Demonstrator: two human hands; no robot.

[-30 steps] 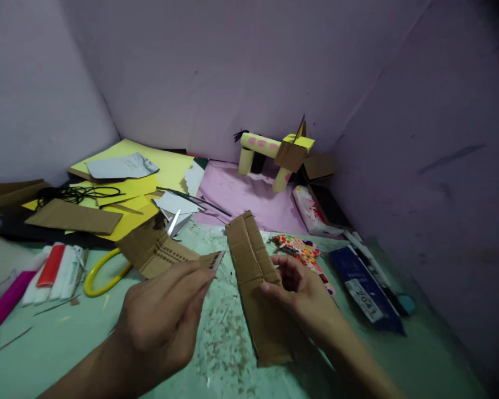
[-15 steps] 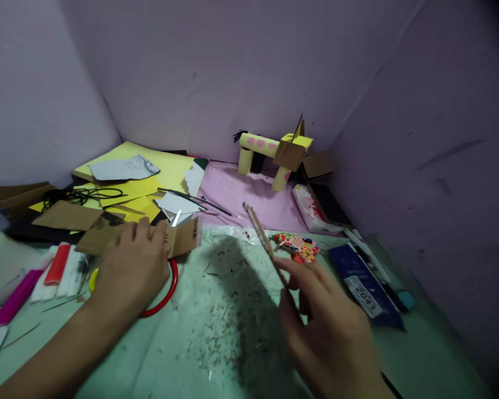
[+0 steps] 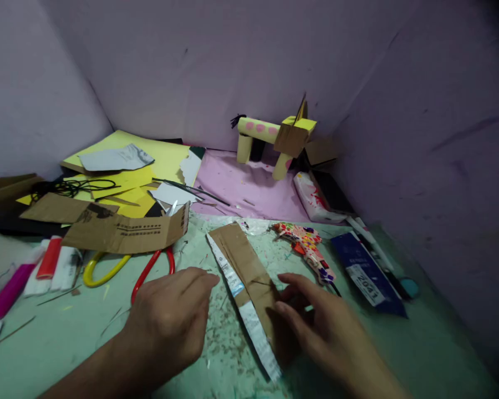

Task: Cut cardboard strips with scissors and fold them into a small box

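A long brown cardboard strip [image 3: 246,266] with a white printed edge lies flat on the green mat [image 3: 87,327] between my hands. My right hand [image 3: 322,327] rests with loosely spread fingers on the strip's near right side. My left hand [image 3: 168,321] hovers just left of the strip, fingers extended, holding nothing. A larger folded cardboard piece [image 3: 125,230] with printed marks lies to the left over the scissors [image 3: 125,266], which have one yellow and one red handle.
Yellow paper sheets [image 3: 125,160], black cord [image 3: 72,187] and cardboard scraps sit at the back left. A paper-roll animal figure [image 3: 274,138] stands on pink paper [image 3: 249,191]. A patterned object [image 3: 307,246], blue packet [image 3: 366,280] and pens lie right. Glue sticks [image 3: 50,260] lie far left.
The cardboard strip went from held on edge in my right hand to lying flat on the mat. My left hand left the folded cardboard piece and came back beside the strip.
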